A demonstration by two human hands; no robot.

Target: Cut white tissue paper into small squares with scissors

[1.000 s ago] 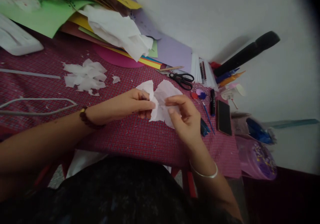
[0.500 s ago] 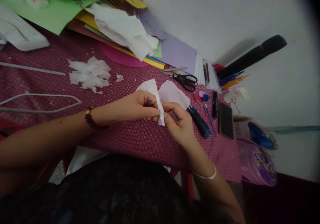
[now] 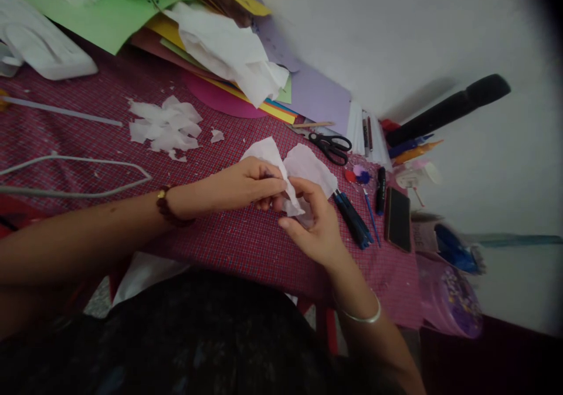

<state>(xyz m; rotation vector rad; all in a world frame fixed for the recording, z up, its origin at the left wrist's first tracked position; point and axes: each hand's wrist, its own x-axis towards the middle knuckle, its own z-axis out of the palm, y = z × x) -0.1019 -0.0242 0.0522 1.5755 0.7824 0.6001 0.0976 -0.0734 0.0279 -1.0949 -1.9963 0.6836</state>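
My left hand [image 3: 259, 185] pinches a folded piece of white tissue paper [image 3: 269, 150] between thumb and fingers, above the checked cloth. On the other side of the paper's lower end is my right hand [image 3: 314, 216], its thumb apart from its curved fingers. Those fingertips are close to the paper; whether they touch it I cannot tell. Behind the hands, another white tissue piece [image 3: 310, 167] lies flat on the cloth. A heap of torn white tissue [image 3: 166, 124] rests to the left, with a small scrap [image 3: 216, 135] beside it.
Black-handled scissors [image 3: 331, 147], a dark blue tool [image 3: 353, 219], a thin paintbrush [image 3: 372, 216], a black marker [image 3: 380, 191] and a phone [image 3: 398, 219] lie on the right. Coloured paper sheets [image 3: 319, 93] and crumpled tissue [image 3: 229, 49] fill the back. A pink tub [image 3: 453, 301] stands at the right edge.
My right thumb has come away from the paper, and the right hand has opened. The paper's lower end has tilted to the right. The view has shifted slightly.
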